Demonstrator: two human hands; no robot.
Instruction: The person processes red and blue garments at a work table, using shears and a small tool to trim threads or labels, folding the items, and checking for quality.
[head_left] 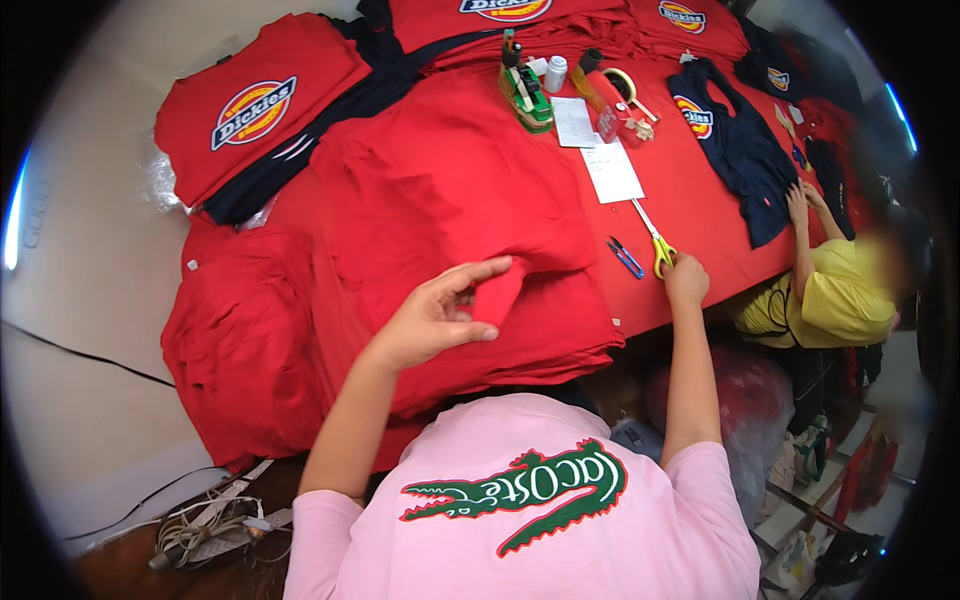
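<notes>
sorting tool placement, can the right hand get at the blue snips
Probably yes: the blue snips lie uncovered on the red table near the right hand, though that hand is at the yellow scissors.

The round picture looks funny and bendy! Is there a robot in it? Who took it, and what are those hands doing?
There's no robot, just a person with two bare hands. A wide camera worn on their head looks down, and its fisheye lens bends straight edges. The pink shirt at the bottom is theirs.

Their left hand holds up a flap of red cloth. Their right hand touches the yellow-handled scissors; how firm that grip is, I can't tell.

On the red table top lie small blue snips, paper sheets, a white bottle and a dark garment. Someone else, in a yellow top, works at the right.
</notes>
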